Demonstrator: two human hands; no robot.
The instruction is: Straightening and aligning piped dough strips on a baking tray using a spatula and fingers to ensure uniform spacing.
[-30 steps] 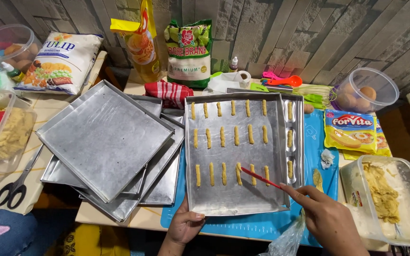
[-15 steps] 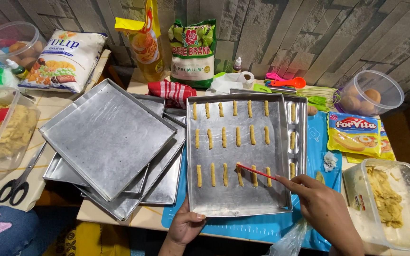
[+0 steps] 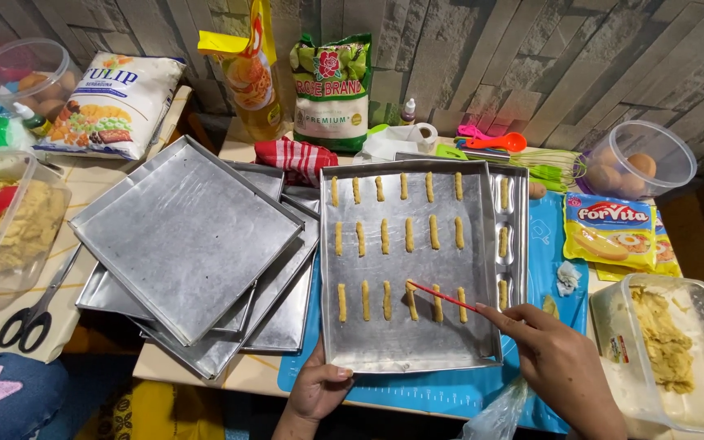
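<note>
- Three rows of pale dough sticks are laid out on the metal baking tray seen in the head view, which rests on a blue mat; a second tray with one more column of sticks shows from under its right edge.
- The near edge of the baking tray is gripped by the left hand, thumb on top of the rim and the other fingers hidden beneath.
- A thin red stick is pinched between the fingertips of the right hand; its tip is held against a dough stick in the bottom row.
- A stack of empty metal trays is spread to the left of the baking tray, the top one turned at an angle.
- Yellow dough is held in the clear rectangular tub at the right, just beside the right hand.
- Eggs are kept in a round clear container at the far right.
- Another clear tub at the left edge holds yellow dough and a red spatula; black-handled scissors lie beside it.
- Bags of flour and other packets are lined against the wall.
</note>
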